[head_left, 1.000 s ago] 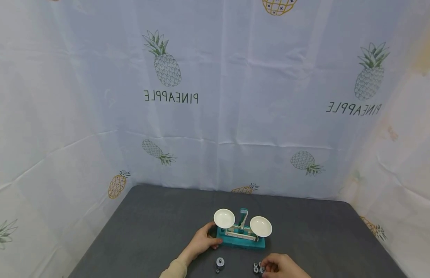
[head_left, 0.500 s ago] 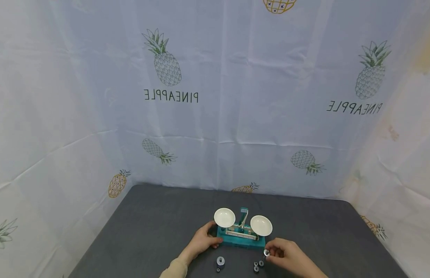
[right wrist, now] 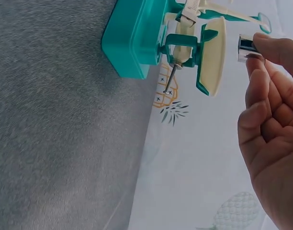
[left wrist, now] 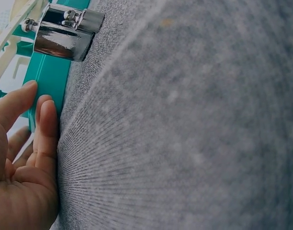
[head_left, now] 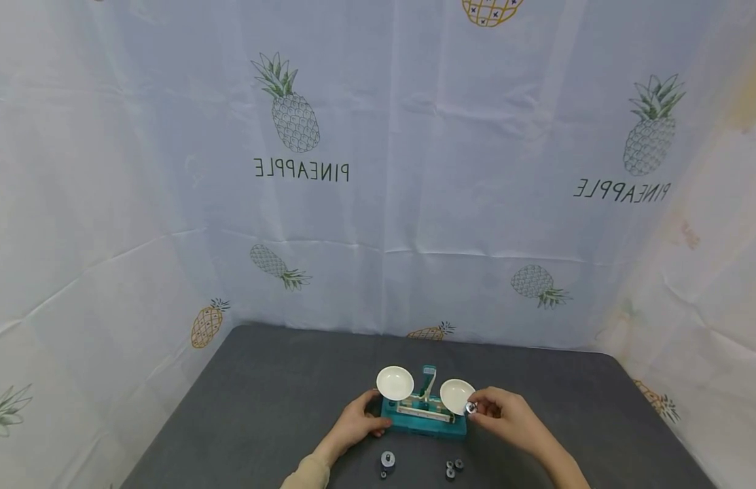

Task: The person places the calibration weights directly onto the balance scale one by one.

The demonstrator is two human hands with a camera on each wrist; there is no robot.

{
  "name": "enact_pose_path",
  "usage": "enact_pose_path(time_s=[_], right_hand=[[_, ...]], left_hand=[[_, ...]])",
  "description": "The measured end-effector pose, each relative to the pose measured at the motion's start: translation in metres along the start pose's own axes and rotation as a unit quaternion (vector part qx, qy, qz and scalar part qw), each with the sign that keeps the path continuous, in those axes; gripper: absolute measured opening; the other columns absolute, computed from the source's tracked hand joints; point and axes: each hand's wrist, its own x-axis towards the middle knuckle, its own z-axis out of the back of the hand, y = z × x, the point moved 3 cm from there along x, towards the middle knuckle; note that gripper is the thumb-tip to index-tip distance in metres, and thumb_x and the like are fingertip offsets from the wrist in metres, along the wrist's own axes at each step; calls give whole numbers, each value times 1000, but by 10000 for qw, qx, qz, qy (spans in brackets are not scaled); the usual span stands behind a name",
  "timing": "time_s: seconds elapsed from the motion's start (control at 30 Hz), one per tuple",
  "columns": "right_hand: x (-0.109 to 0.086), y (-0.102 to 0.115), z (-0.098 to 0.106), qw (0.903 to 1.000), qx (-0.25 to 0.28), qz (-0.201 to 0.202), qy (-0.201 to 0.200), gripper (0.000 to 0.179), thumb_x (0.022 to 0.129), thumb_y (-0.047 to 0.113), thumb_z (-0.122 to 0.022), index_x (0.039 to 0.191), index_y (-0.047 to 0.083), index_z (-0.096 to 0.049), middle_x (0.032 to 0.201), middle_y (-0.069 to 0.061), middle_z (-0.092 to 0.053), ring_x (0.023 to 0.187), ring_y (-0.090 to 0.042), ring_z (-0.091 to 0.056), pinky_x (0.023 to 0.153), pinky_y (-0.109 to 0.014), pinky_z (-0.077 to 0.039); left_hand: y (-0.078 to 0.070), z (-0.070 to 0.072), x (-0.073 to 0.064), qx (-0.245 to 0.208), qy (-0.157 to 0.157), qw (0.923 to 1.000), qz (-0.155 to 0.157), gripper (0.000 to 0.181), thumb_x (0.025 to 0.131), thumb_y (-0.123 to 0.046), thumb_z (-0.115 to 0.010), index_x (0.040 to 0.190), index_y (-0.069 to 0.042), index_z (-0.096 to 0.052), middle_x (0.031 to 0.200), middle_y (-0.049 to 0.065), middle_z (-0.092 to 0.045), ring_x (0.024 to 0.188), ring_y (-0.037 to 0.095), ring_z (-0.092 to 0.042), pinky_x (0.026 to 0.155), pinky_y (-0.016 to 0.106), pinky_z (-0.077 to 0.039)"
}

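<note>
A teal balance scale (head_left: 423, 426) with two white pans stands on the dark table. My left hand (head_left: 356, 422) holds the left end of its base, thumb at the front; in the left wrist view the thumb and fingers lie around the teal end. My right hand (head_left: 502, 413) pinches a small shiny metal weight (right wrist: 247, 47) between thumb and fingertips. That weight is up beside the right pan (head_left: 456, 395), close over its rim, with a gap showing in the right wrist view. The left pan (head_left: 394, 383) holds nothing visible.
In front of the scale stand a larger metal weight (head_left: 387, 460) and a tiny weight (head_left: 384, 475). Right of them is a group of small weights (head_left: 450, 473). A pineapple-print curtain (head_left: 414, 204) rises behind and beside the table.
My right hand has lifted the metal weight from the group on the table and carried it up to the right pan. The left hand stays on the scale.
</note>
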Motion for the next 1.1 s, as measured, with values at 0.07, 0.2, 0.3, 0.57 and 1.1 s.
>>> enact_pose_path(time_s=[0.07,0.2,0.3,0.57,1.1], right_hand=[[4,-1,-1,10000,14,-77,-61,18,76,28,-66,90,18,-62,71,9,-54,57,4,-43,48,-17,-39],[11,-3,-3,9994,39,-338,-44,20,76,32,-65,91,19,-62,72,7,-54,57,2,-42,48,-18,-39],[16,-4,-4,9988,-15,-477,-54,21,76,33,-65,91,19,-62,73,7,-54,56,1,-42,48,-18,-38],[27,-5,-9,9983,-19,-582,79,20,77,29,-65,93,18,-63,74,7,-56,55,-1,-43,47,-19,-39],[36,-8,-18,9975,107,-670,214,22,78,28,-63,95,14,-63,75,6,-57,57,-2,-43,49,-20,-38]], left_hand=[[0,0,0,15,-9,10000,9,59,70,-18,-71,122,-4,-45,64,6,-62,52,9,-57,51,26,-48],[2,0,0,9,-7,10000,15,58,70,-18,-71,121,-5,-46,64,5,-62,52,9,-57,51,26,-48],[3,0,0,-24,0,10000,0,57,70,-17,-71,120,-5,-46,64,5,-62,52,10,-57,51,26,-48],[1,0,0,-74,22,10000,-50,58,71,-17,-71,121,-5,-45,64,6,-62,52,9,-57,51,26,-49],[2,0,-1,-70,-12,10000,-46,57,70,-18,-71,120,-5,-46,65,7,-62,52,10,-57,51,26,-48]])
